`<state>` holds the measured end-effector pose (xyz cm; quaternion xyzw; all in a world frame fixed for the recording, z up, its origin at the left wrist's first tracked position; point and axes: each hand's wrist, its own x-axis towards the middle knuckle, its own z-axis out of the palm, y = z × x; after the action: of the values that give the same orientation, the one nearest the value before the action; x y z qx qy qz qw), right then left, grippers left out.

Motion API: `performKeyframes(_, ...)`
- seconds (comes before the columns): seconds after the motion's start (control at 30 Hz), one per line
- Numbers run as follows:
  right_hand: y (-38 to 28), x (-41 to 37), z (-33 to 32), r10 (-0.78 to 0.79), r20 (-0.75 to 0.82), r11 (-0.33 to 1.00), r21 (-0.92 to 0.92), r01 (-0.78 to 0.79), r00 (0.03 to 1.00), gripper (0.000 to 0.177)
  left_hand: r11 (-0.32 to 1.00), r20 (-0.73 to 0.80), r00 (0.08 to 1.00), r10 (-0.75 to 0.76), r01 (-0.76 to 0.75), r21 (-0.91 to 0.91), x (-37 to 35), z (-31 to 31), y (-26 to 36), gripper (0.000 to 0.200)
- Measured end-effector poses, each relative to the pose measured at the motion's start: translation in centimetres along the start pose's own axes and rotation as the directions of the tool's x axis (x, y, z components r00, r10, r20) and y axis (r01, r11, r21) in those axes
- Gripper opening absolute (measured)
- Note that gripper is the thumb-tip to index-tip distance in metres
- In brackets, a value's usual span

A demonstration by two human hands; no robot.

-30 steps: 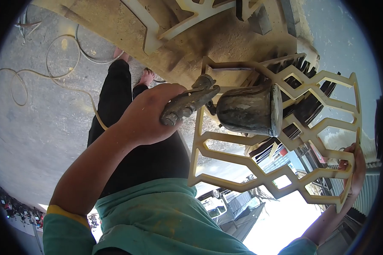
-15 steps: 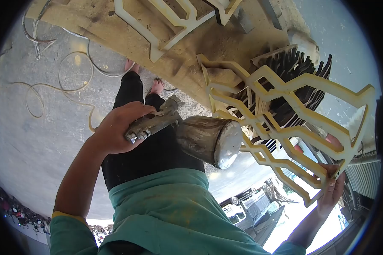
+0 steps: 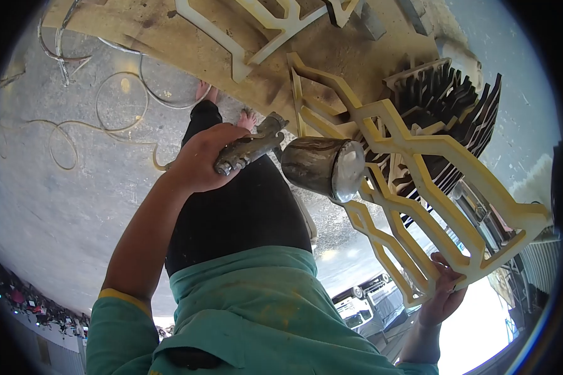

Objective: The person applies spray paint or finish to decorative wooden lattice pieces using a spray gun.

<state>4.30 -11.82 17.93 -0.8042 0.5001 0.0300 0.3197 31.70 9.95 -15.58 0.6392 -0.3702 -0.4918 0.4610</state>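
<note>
My left hand point(image 3: 207, 156) is wrapped round the body of a worn metal spray gun point(image 3: 249, 150), left of centre. The gun's dented metal cup point(image 3: 319, 167) points right, near the lattice's left side. On the right, my right hand point(image 3: 443, 292) grips the lower edge of a cream and yellow lattice panel point(image 3: 428, 181), which is tilted. Its upper left end reaches over the brown board point(image 3: 169, 47), and whether it touches the board cannot be told.
Another pale lattice piece point(image 3: 231, 47) lies on the board at the top. Behind the held panel stands a stack of dark slatted pieces point(image 3: 441, 94). A looped hose point(image 3: 100, 125) lies on the grey floor at left, and a vehicle point(image 3: 356, 312) shows at lower right.
The lattice panel has turned and tilted, with my right hand moving left and slightly down. The spray gun in my left hand has shifted right and up in view.
</note>
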Motion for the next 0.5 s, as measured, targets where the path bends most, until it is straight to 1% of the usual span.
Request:
performKeyframes(0.07,0.0,0.3,-0.3,-0.026,0.064,0.999,-0.025,0.027,0.998,0.06,1.0,-0.03,1.0,-0.001,0.001,0.009,0.1,0.0,-0.2,0.051)
performKeyframes(0.17,-0.9,0.7,0.8,-0.043,0.03,0.999,0.031,0.042,0.999,0.038,1.0,-0.056,0.998,-0.028,0.027,-0.002,0.4,-0.4,-0.3,0.052)
performKeyframes(0.27,-1.4,0.3,0.7,-0.005,0.042,0.999,0.042,0.003,0.999,0.036,1.0,-0.095,0.995,-0.012,0.012,0.006,0.5,-0.8,-0.2,0.052)
performKeyframes(0.37,-0.7,-0.2,0.1,0.012,0.041,1.0,-0.019,-0.011,0.999,0.054,1.0,-0.085,0.996,0.006,-0.005,0.012,0.4,-1.1,-0.3,0.052)
performKeyframes(0.47,-1.2,0.0,0.3,-0.019,0.06,0.999,-0.045,0.021,0.998,0.036,1.0,-0.032,0.999,0.02,-0.019,0.024,0.4,-1.3,-0.2,0.05)
performKeyframes(0.5,-1.3,0.0,0.4,-0.015,0.062,0.999,-0.035,0.018,0.998,0.036,0.999,-0.007,1.0,0.024,-0.024,0.035,0.4,-1.5,-0.1,0.05)
